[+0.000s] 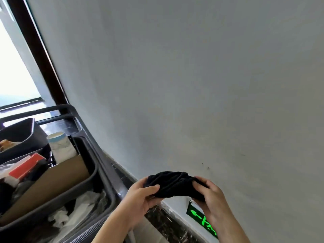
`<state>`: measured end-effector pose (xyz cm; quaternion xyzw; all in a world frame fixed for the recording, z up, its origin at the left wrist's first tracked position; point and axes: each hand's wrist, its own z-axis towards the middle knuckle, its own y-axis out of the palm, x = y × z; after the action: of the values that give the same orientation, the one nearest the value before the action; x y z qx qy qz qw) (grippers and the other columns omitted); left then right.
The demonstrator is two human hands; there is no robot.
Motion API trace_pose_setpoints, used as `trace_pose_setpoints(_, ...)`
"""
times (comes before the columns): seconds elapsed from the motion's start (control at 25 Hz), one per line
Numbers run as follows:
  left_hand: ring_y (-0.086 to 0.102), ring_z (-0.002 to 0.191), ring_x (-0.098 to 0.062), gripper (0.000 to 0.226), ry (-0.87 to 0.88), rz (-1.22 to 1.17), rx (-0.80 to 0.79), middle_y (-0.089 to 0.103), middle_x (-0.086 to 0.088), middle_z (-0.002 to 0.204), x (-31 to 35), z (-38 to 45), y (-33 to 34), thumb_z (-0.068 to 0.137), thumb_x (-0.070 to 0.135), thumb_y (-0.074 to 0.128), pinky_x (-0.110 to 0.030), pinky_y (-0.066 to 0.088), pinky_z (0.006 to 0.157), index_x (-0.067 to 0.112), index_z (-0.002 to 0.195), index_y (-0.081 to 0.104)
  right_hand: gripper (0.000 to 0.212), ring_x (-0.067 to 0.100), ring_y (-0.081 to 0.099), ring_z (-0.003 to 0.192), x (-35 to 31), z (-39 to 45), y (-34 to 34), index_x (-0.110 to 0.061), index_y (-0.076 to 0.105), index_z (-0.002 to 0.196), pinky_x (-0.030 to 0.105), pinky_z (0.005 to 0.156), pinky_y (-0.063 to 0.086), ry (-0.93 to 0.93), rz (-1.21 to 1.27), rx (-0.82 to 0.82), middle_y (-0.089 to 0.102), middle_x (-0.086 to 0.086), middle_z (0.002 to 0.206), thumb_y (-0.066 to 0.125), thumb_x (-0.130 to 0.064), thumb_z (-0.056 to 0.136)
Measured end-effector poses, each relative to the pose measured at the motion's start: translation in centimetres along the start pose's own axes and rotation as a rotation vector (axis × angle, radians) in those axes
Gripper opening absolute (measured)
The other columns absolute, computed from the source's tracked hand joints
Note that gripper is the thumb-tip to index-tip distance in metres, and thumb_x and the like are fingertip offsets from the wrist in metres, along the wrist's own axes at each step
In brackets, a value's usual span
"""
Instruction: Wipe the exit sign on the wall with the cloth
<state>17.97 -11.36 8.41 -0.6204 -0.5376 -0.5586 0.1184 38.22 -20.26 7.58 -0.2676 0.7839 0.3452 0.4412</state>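
Observation:
A dark, bunched cloth (174, 184) is stretched between both hands in front of the grey wall (192, 85). My left hand (142, 199) pinches its left end and my right hand (212, 199) grips its right end. Low on the wall, just above the dark skirting, glows the green exit sign (197, 216) with a left arrow. My right hand and forearm cover the sign's right part. The cloth hangs a little above the sign, apart from it.
A dark cleaning cart (98, 172) stands at the left against the wall, holding a cardboard sheet (57, 181), a white bottle (60, 146), a dark bucket (22, 132) and crumpled white rags (75, 211). A dark-framed window (15, 67) is at the far left.

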Motion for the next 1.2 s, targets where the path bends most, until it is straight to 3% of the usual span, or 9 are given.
trace_pose_setpoints(0.2,0.076,0.083,-0.033,0.037,0.085,-0.128,0.242,0.076,-0.026,0.1,3.2,-1.6,-8.8,0.092,-0.02,0.037,-0.034,0.062,0.06,-0.009,0.113,0.064,0.018,0.018,0.075,0.069,2.5,3.8,11.1,-0.005,0.066,0.101,0.025,0.056,0.056,0.058,-0.088,-0.188,0.078,0.009,0.078,0.064,0.003,0.084)
trace_pose_setpoints(0.36,0.075,0.08,-0.028,0.031,0.164,-0.161,0.469,0.078,-0.017,0.088,4.8,-1.2,-14.6,0.095,-0.019,0.042,-0.037,0.06,0.066,-0.005,0.109,0.065,0.019,0.029,0.072,0.081,5.2,6.5,18.8,-0.004,0.065,0.101,0.032,0.065,0.057,0.094,-0.152,-0.253,0.074,0.019,0.094,0.065,0.005,0.084)
trace_pose_setpoints(0.52,0.073,0.084,-0.029,0.021,0.151,-0.254,0.588,0.078,-0.016,0.089,5.1,1.0,-19.7,0.096,-0.013,0.051,-0.033,0.062,0.059,-0.005,0.111,0.065,0.019,0.032,0.07,0.084,7.7,10.1,24.3,-0.005,0.065,0.1,0.039,0.076,0.057,0.072,-0.222,-0.261,0.072,0.018,0.094,0.066,0.005,0.083)
trace_pose_setpoints(0.72,0.068,0.102,-0.03,0.017,0.082,-0.365,0.63,0.076,-0.017,0.107,4.5,4.3,-22.0,0.098,0.009,0.063,-0.041,0.057,0.075,0.0,0.112,0.068,0.019,0.028,0.067,0.083,11.0,14.7,26.6,-0.008,0.066,0.097,0.035,0.073,0.055,0.059,-0.288,-0.222,0.07,0.013,0.093,0.068,0.003,0.082)
trace_pose_setpoints(0.84,0.063,0.114,-0.034,0.024,0.012,-0.371,0.718,0.069,-0.023,0.12,3.7,6.1,-23.1,0.1,0.003,0.058,-0.041,0.056,0.074,-0.005,0.122,0.062,0.018,0.031,0.066,0.088,12.8,16.5,26.7,-0.002,0.066,0.1,0.045,0.088,0.054,0.073,-0.333,-0.176,0.069,0.016,0.094,0.068,0.003,0.083)
trace_pose_setpoints(0.96,0.059,0.116,-0.037,0.034,-0.073,-0.403,0.795,0.06,-0.029,0.133,3.3,7.3,-23.9,0.101,-0.003,0.054,-0.039,0.055,0.068,-0.008,0.135,0.052,0.013,0.034,0.066,0.089,14.6,17.6,26.0,-0.003,0.068,0.095,0.05,0.092,0.054,0.123,-0.354,-0.143,0.071,0.02,0.096,0.069,0.001,0.083)
trace_pose_setpoints(1.04,0.06,0.106,-0.034,0.033,-0.098,-0.428,0.815,0.06,-0.028,0.131,3.3,7.8,-24.1,0.101,-0.005,0.052,-0.04,0.059,0.057,-0.008,0.133,0.053,0.01,0.033,0.068,0.087,15.5,17.8,25.8,-0.007,0.07,0.092,0.048,0.088,0.055,0.161,-0.364,-0.144,0.073,0.019,0.096,0.071,-0.003,0.083)
trace_pose_setpoints(1.2,0.061,0.089,-0.03,0.016,-0.079,-0.433,0.812,0.064,-0.023,0.104,3.4,7.6,-23.9,0.1,-0.007,0.053,-0.033,0.061,0.044,-0.006,0.115,0.058,0.01,0.032,0.07,0.096,16.4,18.0,25.3,-0.014,0.072,0.093,0.048,0.093,0.055,0.145,-0.398,-0.187,0.075,0.015,0.1,0.072,-0.01,0.084)
